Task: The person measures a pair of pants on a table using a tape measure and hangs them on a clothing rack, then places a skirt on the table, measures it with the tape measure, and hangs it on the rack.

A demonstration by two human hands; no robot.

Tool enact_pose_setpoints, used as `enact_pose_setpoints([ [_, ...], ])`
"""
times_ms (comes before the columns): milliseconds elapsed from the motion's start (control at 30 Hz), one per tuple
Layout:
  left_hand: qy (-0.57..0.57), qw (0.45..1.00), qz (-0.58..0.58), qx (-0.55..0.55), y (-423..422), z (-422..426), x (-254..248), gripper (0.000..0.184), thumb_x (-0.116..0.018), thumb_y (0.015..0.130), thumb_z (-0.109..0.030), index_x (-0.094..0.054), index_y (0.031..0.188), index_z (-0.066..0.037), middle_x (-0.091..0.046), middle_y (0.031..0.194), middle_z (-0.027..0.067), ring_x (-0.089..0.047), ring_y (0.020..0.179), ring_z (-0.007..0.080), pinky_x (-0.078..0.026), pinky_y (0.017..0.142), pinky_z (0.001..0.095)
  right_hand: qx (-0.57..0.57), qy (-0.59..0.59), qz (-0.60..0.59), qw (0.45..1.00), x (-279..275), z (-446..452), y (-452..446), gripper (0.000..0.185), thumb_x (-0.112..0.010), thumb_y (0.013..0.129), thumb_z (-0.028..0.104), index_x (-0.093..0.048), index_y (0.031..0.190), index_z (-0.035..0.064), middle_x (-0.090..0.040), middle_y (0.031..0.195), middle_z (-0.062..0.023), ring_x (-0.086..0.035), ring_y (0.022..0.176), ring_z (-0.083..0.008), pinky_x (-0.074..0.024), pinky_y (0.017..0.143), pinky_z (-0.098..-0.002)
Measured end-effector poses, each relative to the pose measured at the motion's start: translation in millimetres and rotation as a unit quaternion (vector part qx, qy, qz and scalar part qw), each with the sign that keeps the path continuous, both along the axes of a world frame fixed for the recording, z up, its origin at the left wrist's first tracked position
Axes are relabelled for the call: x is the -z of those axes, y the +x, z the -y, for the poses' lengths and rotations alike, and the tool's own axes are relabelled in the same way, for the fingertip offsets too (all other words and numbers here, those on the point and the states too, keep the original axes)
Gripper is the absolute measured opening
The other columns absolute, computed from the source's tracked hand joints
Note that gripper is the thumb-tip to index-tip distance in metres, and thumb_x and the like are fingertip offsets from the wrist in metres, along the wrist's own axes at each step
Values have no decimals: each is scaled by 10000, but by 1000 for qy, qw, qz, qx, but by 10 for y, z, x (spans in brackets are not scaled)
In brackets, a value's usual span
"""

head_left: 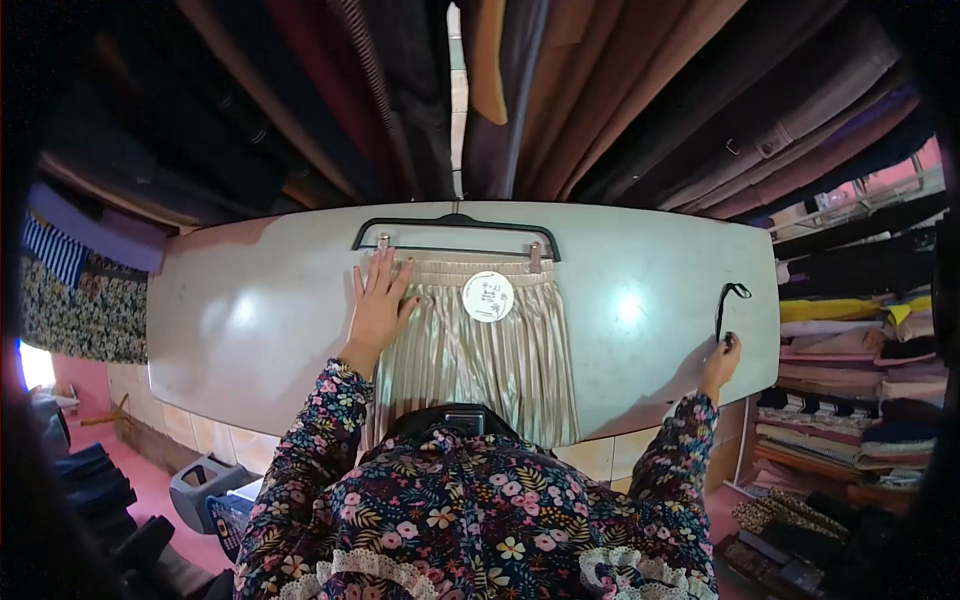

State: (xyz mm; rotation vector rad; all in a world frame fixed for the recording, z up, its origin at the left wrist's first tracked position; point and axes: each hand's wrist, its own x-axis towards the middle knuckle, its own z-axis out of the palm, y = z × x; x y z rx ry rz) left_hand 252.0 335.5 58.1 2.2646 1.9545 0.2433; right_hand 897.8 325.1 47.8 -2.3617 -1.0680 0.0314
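Note:
A shiny champagne-coloured pleated skirt lies on the white table, its elastic waistband toward the far side. Clips of a black clip hanger grip the waistband at both ends. On the skirt's front is a round white tag with dark print. My left hand rests flat, fingers spread, on the skirt's upper left, fingertips near the left clip. Over the table's right side, my right hand pinches the lower end of a thin black strap, whose upper end curls over. The skirt's lower end is partly hidden by my body.
The white table spans the view. Many hanging garments crowd its far edge. Folded clothes are stacked on shelves at right. Patterned cloth hangs at left. A grey plastic item and a blue basket stand on the floor.

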Motion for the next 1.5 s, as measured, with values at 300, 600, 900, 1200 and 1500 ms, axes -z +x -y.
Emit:
enact_pose_setpoints([
  [300,71,987,106,-99,-465,549,77,636,-600,839,-196,-351,1412,-82,-195,1514,183,-147,1398,401,-91,1096,592,-154,278,-197,927,-665,128,-1003,306,-560,884,38,-527,1188,12,-587,1004,-86,-547,730,-110,-452,526,-217],
  [600,5,987,154,-36,-311,547,44,393,-586,869,-199,-551,1256,-138,-442,1362,126,-357,1294,326,-292,1049,485,-483,30,-346,804,-478,-393,-3405,296,-672,787,58,-594,1072,36,-651,924,-77,-611,851,-132,-486,762,-266],
  [900,-229,670,674,-212,128,349,-145,258,-540,941,-151,-618,1143,-11,-649,964,13,-580,852,95,-470,779,240,-621,-56,-286,728,-325,-332,-4423,319,-714,782,184,-603,1061,77,-667,924,-130,-652,858,-311,-503,747,-342],
  [1200,-229,659,658,-285,107,353,-86,191,-638,882,-143,-659,1017,-8,-665,870,16,-568,700,66,-465,641,218,-638,-16,-151,755,-348,-278,-4571,294,-723,754,158,-615,1017,86,-652,912,-118,-623,853,-325,-498,719,-373],
  [1500,49,866,352,-350,-199,194,23,121,-662,807,-126,-686,879,-31,-669,756,142,-646,644,242,-491,616,315,-590,-36,-67,804,-223,-337,-4618,275,-711,754,174,-618,1006,117,-638,888,-100,-617,825,-307,-504,691,-396],
])
